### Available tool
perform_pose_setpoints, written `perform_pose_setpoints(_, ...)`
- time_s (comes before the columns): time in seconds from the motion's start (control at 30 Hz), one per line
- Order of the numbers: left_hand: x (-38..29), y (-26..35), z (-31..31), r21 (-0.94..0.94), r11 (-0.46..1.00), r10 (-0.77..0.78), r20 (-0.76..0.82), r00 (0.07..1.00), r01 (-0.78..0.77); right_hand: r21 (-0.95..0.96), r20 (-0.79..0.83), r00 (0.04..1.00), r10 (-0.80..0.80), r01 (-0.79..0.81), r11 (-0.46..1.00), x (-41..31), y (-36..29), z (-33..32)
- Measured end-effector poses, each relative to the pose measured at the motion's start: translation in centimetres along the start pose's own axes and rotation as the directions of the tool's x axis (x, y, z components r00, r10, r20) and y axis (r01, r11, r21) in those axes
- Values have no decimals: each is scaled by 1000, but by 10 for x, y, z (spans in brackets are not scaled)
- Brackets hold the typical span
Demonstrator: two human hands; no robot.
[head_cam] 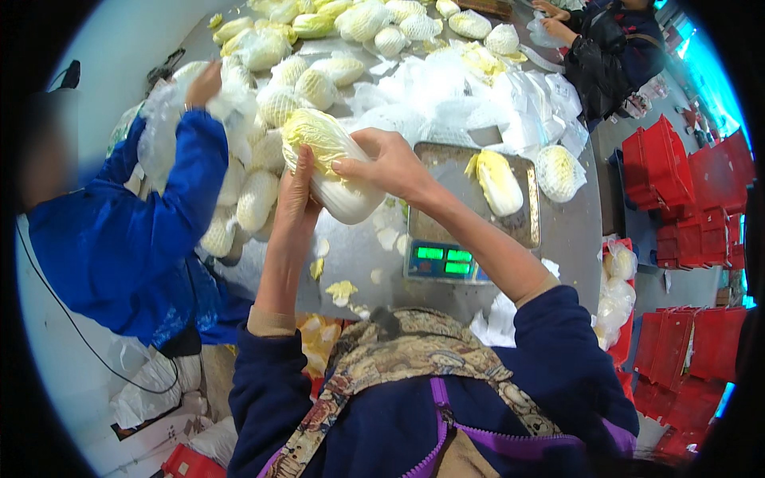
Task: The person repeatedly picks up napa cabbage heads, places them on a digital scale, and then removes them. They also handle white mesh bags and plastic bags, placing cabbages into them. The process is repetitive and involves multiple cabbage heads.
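Between my two hands is a napa cabbage, held tilted above the metal table, its yellow leafy end pointing up and left. My left hand grips it from the left and below, thumb on the leaves. My right hand presses on its upper right side. To the right, a smaller napa cabbage lies on the pan of a digital scale with lit green displays. Just beyond my hands, several cabbages in white foam net sleeves are piled.
White plastic bags and foam nets cover the table's middle. A netted cabbage sits right of the scale. A co-worker in a blue jacket reaches in at left; another person stands far right. Red crates are stacked at right.
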State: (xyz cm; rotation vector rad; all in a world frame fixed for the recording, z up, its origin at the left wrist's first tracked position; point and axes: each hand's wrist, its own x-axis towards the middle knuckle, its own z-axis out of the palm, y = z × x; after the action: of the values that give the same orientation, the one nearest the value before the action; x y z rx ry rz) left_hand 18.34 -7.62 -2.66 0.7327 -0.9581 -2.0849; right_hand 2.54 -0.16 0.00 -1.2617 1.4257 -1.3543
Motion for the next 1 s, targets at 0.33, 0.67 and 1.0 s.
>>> perform_pose_setpoints(0.33, -77, -69, -47, -392, 899, -190, 49, 981, 194, -273, 74, 996, 48, -26, 962, -58, 4, 35)
perform_pose_setpoints(0.67, -115, -86, -75, -570, 822, -230, -299, 926, 20, 440, 68, 997, 25, -52, 896, -112, -14, 72)
perform_pose_setpoints(1.0, -163, -77, -142, -769, 623, -83, -245, 966, -142, 637, -215, 976, 30, 117, 762, -109, -53, 38)
